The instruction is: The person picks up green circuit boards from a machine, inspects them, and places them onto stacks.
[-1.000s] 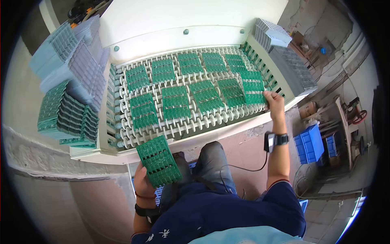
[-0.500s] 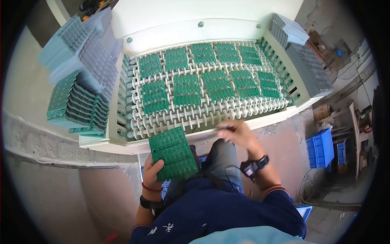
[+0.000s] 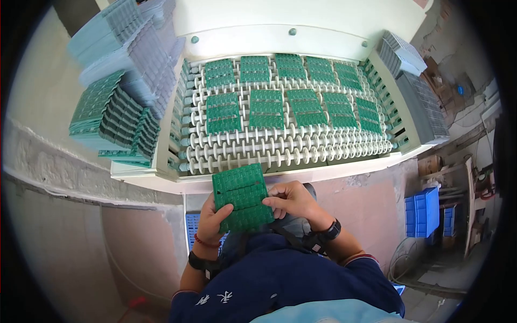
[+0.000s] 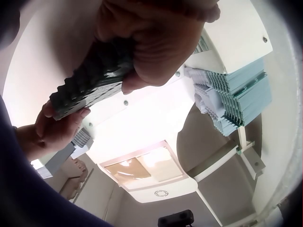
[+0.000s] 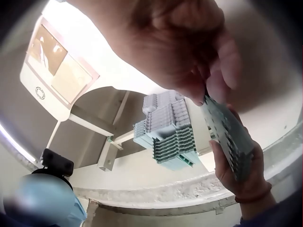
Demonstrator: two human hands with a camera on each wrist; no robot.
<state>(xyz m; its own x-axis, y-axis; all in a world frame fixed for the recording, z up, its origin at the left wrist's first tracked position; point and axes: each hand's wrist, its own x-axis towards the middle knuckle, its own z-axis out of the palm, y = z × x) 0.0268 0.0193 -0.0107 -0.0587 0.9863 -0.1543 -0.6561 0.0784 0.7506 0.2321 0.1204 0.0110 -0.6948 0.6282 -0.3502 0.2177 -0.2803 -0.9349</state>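
Observation:
A small stack of green circuit boards is held over the lap in front of the conveyor. My left hand grips its left side, thumb on the top board. With thumb and fingers, my right hand pinches the stack's right edge. In the right wrist view the right hand's fingertips meet at one end of the stack. The left wrist view shows the stack's layered edge between both hands. Two rows of green boards lie on the white roller conveyor.
Stacked green boards and pale grey stacks stand on the conveyor's left side. Grey stacks sit on its right side. A white machine cover rises behind the rollers. Blue bins stand at far right.
My right hand has left the board at the front row's right end and come back to the held stack. That board now lies in the row. The rows sit farther back on the rollers.

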